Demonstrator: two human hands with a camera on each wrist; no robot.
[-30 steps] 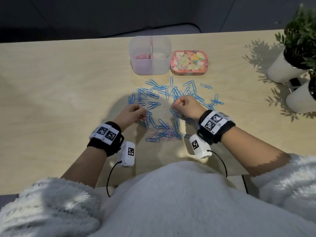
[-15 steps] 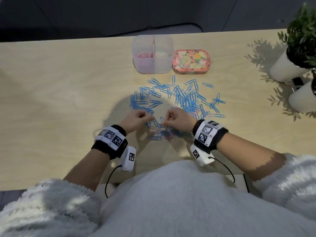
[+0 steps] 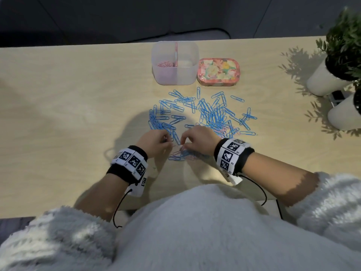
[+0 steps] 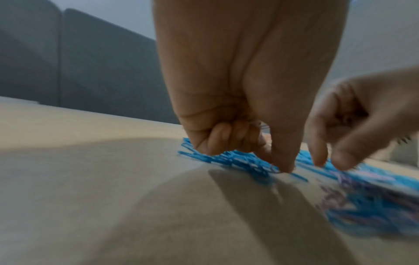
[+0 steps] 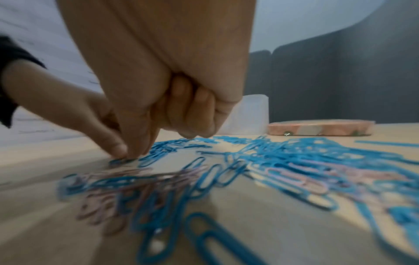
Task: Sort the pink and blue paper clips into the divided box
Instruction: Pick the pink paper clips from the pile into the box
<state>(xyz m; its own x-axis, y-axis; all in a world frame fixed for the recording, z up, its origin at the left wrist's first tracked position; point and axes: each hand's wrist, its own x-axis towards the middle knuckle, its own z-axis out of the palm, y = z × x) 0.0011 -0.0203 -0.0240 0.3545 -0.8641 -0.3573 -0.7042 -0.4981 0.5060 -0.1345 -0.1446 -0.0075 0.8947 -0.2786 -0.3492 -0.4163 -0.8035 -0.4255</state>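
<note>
The clear divided box point(image 3: 187, 75) stands at the back, with pink clips point(image 3: 165, 64) in its left compartment. Blue paper clips point(image 3: 211, 114) lie spread across the table before it. A small mixed bunch of pink and blue clips point(image 3: 181, 155) lies nearest me, also visible in the right wrist view point(image 5: 140, 188). My left hand point(image 3: 170, 145) has its fingers curled round pink clips, one of which shows at its knuckles point(image 3: 165, 137). Its thumb and forefinger point(image 4: 281, 166) touch down at the bunch's edge. My right hand point(image 3: 182, 142) pinches at a clip on the table point(image 5: 138, 152), its other fingers curled.
A flowered tin point(image 3: 218, 72) sits right of the box. Two white plant pots point(image 3: 324, 83) point(image 3: 345, 114) stand at the table's right edge. Bare tabletop point(image 3: 68, 114) stretches to the left. Cables hang from both wristbands.
Both hands have drawn back toward me, from the blue spread to the mixed bunch. The right hand came in leftward, so the fingertips of both hands nearly meet.
</note>
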